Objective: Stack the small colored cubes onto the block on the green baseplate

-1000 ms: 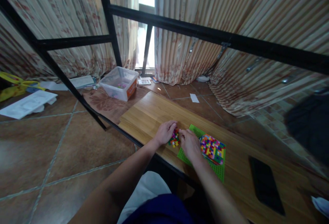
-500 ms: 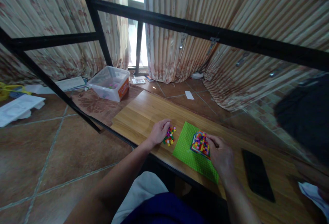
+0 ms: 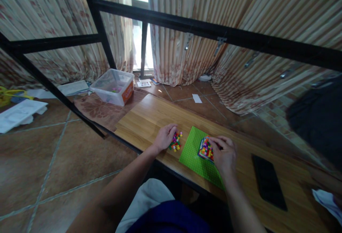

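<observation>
Right hand is bent over the brick block, thumb and fingertips drawn together at its top; whether a single brick is pinched there can't be made out, tips too small and partly covered. Block's right part is hidden by the hand. Left hand is laid at the left edge of the loose bricks, half curled, thumb side up; part of the pile is covered by its fingers, so anything gripped can't be confirmed. Multicoloured block is set on the green baseplate, towards its far right side, with layers seen along its near edge. Loose bricks are scattered in a small heap on the wooden table, just left of the baseplate, between it and the left hand. A flat black slab is placed on the table, right of the right hand, well apart from the baseplate. Beyond the table's far left end, a clear plastic tub with an orange label and some coloured pieces inside is stood on a brown rug. Table is backed by a black metal frame and patterned curtains.
</observation>
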Motion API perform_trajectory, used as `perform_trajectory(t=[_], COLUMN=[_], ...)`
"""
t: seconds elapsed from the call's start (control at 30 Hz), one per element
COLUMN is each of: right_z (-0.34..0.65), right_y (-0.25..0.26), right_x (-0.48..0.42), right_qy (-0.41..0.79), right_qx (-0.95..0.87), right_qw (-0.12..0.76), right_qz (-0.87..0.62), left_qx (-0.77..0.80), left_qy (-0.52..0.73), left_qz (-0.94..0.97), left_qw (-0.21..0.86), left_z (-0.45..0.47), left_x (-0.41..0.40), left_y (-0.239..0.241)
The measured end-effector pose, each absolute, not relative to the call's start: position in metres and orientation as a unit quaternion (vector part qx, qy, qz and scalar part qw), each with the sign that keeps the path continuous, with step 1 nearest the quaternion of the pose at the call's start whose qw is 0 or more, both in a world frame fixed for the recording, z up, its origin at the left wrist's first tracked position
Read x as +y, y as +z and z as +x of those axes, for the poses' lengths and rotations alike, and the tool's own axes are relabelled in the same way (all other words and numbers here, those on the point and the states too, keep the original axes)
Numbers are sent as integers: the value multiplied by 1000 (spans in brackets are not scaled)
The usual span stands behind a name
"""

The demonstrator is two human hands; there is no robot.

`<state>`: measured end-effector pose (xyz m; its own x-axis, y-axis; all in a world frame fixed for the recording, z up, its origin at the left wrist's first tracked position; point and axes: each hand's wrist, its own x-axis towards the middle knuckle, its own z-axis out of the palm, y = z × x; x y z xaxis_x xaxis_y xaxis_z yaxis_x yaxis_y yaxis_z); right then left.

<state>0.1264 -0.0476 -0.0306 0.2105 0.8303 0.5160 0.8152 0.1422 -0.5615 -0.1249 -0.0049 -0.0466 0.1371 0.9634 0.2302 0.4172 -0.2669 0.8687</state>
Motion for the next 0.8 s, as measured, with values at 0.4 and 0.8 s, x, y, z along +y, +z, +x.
perform_trajectory(t=[0.4, 0.8], right_z=[130, 136], right_y=[-30, -21], right_x=[-45, -36], right_qy=[24, 28], right_qx=[-621, -629], right_qw=[401, 355], right_qz=[-674, -691], left_qx=[510, 507], left_qy=[412, 410], left_qz=[683, 683], left_qw=[322, 329], left_z=[-125, -125], left_x=[-5, -7], left_y=[-46, -44])
